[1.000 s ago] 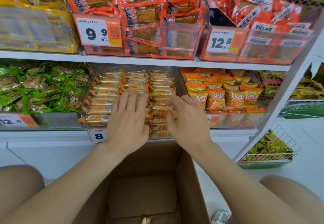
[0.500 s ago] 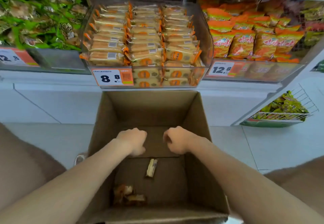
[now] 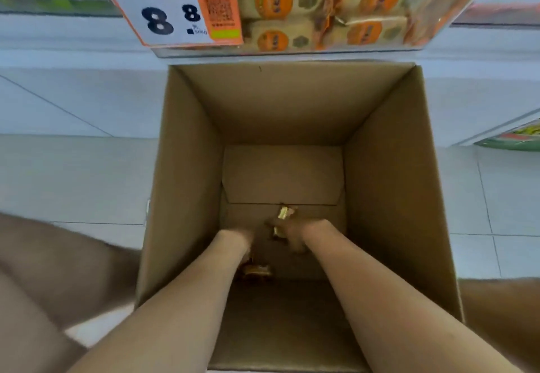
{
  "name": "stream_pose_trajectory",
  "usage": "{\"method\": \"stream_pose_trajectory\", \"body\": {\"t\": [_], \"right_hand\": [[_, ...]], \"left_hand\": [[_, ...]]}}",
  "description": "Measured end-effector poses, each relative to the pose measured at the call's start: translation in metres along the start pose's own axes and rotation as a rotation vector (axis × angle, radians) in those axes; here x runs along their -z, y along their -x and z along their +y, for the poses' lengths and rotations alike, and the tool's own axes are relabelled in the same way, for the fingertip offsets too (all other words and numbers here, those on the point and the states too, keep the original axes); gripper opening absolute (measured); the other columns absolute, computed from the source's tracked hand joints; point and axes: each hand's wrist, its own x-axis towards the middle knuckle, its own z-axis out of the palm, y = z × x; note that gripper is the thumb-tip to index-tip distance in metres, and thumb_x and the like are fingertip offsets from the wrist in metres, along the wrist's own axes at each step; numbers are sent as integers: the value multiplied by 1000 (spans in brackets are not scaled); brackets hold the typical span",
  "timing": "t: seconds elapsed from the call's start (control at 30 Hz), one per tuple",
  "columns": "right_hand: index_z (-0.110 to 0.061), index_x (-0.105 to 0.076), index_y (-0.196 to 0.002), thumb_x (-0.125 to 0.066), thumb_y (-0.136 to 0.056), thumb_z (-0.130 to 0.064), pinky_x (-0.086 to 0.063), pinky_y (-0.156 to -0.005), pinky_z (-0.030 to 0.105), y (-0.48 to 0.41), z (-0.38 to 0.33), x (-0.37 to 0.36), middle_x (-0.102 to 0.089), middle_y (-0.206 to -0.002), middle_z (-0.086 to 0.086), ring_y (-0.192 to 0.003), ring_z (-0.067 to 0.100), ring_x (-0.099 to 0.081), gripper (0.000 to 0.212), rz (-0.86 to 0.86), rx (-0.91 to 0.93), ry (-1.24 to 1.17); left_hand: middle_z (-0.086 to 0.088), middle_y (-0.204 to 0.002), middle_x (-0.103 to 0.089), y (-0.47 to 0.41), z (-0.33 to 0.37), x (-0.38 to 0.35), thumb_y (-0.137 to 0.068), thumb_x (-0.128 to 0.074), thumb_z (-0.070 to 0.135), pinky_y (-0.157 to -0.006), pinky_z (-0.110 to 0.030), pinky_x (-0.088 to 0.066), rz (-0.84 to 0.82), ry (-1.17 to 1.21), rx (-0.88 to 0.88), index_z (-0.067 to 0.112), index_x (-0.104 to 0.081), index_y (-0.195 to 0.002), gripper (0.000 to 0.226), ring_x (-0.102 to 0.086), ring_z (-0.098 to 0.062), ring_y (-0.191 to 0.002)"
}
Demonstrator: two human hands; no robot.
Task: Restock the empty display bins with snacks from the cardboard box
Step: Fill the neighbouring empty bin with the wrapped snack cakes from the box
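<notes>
White floor tiles surrounded our cardboard box (image 3: 190,197) under the stocked bin (image 3: 292,51). Deep inside, our right grip (image 3: 295,235) clasped a snack packet (image 3: 283,214); our left grip (image 3: 241,241) hung over another packet (image 3: 257,270), clenched or released we could not tell.

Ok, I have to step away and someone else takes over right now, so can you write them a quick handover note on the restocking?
Left hand: down in the cardboard box, over the loose packets on its floor; fingers hidden, grip unclear.
Right hand: also in the box, fingers apparently curled round a gold packet, though the view is blurred.
Done: the display bin above the box, beside the 8.8 price tag, shows stacked packets at its front.
Left: lift these few last packets out and place them in the bin.
</notes>
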Motion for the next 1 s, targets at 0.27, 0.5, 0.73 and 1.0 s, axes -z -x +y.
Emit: {"method": "stream_pose_trajectory", "body": {"t": [0.27, 0.5, 0.73, 1.0], "right_hand": [[-24, -52, -127, -57, -103, -32, -50, -90, 38, 1, 17, 4, -63, -124, 7, -112, 30, -61, 26, 302, 53, -319], [-27, -20, -149, -67, -93, -8, -56, -81, 35, 62, 33, 41, -58, -121, 7, -104, 23, -63, 76, 476, 107, -718], [-17, -35, -153, -62, -92, 5, -61, -91, 44, 132, 39, 76, -65, -119, 12, -104, 25, -69, 70, 584, 191, -844], [-39, -27, -154, -55, -100, -9, -51, -68, 37, 246, 9, 119, -68, -92, 10, -74, 23, -63, 68, 773, 380, -656]], "left_hand": [[-13, -137, -58, 3, 8, 12, -103, -59, 3, -87, -34, -49, 100, 80, -30, 9, -60, -132, 29, -62, -32, -119], [0, -114, -64, 45, 5, 57, -93, -63, 3, -81, -30, -55, 521, 733, -287, 30, -65, -120, 38, -64, -20, -102], [-8, -121, -66, 105, 8, 73, -103, -62, 7, -79, -34, -65, 682, 1121, -457, 26, -65, -124, 28, -70, -26, -108], [-5, -108, -72, 192, 2, 110, -104, -55, 6, -84, -40, -63, 844, 904, -578, 27, -69, -118, 28, -71, -23, -98]]}}
